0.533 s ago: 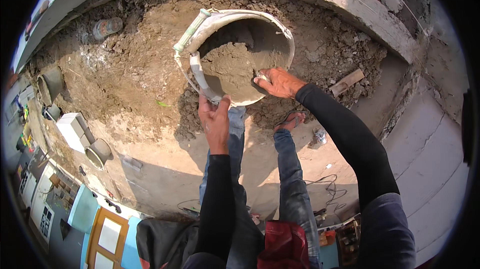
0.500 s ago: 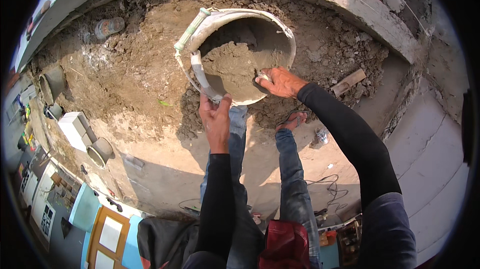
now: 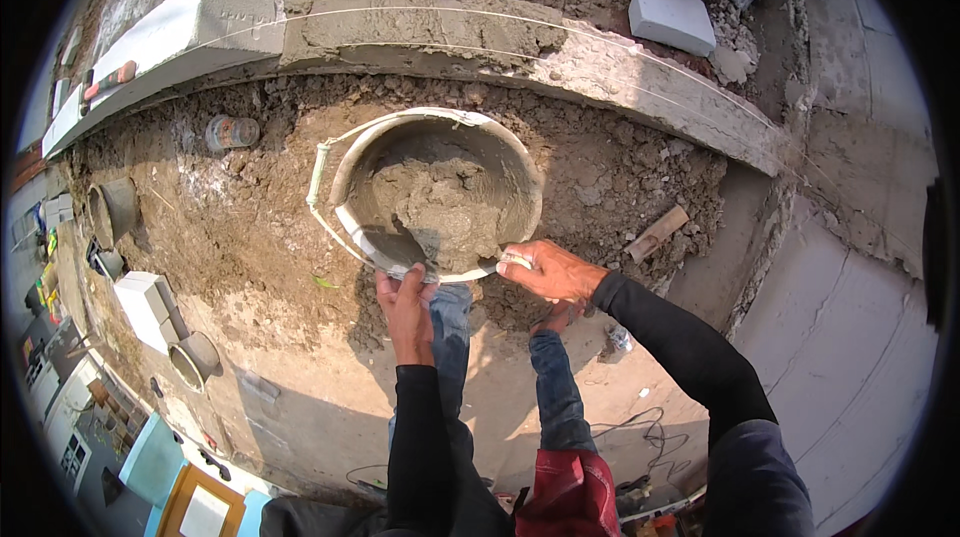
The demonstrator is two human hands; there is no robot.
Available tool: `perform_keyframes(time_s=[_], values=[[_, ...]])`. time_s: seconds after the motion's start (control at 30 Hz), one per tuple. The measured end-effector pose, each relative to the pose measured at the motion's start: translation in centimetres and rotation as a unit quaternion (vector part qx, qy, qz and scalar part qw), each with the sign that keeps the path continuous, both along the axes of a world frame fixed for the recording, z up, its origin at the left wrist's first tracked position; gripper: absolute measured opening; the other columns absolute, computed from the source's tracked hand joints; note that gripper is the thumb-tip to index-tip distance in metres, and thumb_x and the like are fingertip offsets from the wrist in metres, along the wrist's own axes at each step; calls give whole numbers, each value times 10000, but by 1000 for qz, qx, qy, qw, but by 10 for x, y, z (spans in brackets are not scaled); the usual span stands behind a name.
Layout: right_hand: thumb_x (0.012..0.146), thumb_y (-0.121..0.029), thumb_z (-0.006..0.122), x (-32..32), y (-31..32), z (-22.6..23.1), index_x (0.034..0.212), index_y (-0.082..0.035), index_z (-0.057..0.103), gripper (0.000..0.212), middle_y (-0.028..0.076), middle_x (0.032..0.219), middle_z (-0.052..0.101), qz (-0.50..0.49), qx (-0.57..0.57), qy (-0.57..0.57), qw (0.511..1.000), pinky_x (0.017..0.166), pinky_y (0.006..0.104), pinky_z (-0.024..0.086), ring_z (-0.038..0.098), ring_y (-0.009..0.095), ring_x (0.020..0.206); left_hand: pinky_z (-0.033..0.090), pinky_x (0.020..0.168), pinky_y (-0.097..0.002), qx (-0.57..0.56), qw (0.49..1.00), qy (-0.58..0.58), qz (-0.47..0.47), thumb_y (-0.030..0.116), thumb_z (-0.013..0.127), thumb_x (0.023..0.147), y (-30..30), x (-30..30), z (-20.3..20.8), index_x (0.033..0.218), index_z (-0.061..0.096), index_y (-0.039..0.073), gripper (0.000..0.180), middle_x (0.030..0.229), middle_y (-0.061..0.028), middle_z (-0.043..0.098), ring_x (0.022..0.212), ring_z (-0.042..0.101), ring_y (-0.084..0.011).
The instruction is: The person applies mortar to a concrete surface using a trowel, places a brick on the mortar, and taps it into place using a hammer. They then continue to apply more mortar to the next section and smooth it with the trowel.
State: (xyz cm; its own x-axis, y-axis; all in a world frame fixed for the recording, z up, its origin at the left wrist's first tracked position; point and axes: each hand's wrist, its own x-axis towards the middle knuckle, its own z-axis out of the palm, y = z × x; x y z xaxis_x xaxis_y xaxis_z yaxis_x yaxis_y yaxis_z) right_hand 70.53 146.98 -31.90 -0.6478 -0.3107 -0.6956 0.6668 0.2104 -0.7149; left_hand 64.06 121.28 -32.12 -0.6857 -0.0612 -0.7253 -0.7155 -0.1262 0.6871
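Observation:
A white bucket (image 3: pixel 533 159) holding wet grey mortar (image 3: pixel 440 199) stands on the soil in front of me, its wire handle with a pale green grip (image 3: pixel 318 175) hanging on the left. My left hand (image 3: pixel 408 315) is closed on the near rim, thumb on top and fingers beneath. Just right of it, at the near right rim, my right hand (image 3: pixel 555 272) is closed around the pale handle of a trowel (image 3: pixel 517 259). The trowel's blade is hidden by the mortar and the hand.
Beyond the bucket runs a low wall with mortar on top (image 3: pixel 420 32), a stretched string and a white block (image 3: pixel 215 17). A piece of wood (image 3: pixel 657 233) lies at right, a plastic jar (image 3: pixel 232 132) at left. White blocks (image 3: pixel 148 309) and small buckets stand farther left.
The view has tipped up, showing more of the wall and its blocks. My right hand has moved from over the mortar to the bucket's near right rim. My left hand keeps its hold.

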Motion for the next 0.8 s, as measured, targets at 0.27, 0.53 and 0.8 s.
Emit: perform_keyframes(time_s=[0.27,0.53,0.8], values=[[1046,-461,529,-14,120,83,1050,35,629,506,58,681,546,-87,76,-12,993,697,362,472,547,155,692,567,723,-289,15,1000,-10,23,61,667,916,-4,2,-12,1321,539,123,429,1138,4,634,952,629,-114],[1028,-377,532,-89,208,46,1179,-5,583,405,191,710,637,2,532,265,804,656,501,509,651,382,640,561,724,-296,5,1000,-2,13,77,663,916,4,-2,-9,1347,514,118,459,1139,-4,631,951,629,-125],[1014,-292,595,-72,188,27,1121,-113,541,215,135,889,650,113,617,309,715,524,456,507,659,346,636,566,756,-318,-4,1000,-8,24,78,656,921,5,-1,-3,1370,495,91,477,1140,-24,629,951,632,-136]])
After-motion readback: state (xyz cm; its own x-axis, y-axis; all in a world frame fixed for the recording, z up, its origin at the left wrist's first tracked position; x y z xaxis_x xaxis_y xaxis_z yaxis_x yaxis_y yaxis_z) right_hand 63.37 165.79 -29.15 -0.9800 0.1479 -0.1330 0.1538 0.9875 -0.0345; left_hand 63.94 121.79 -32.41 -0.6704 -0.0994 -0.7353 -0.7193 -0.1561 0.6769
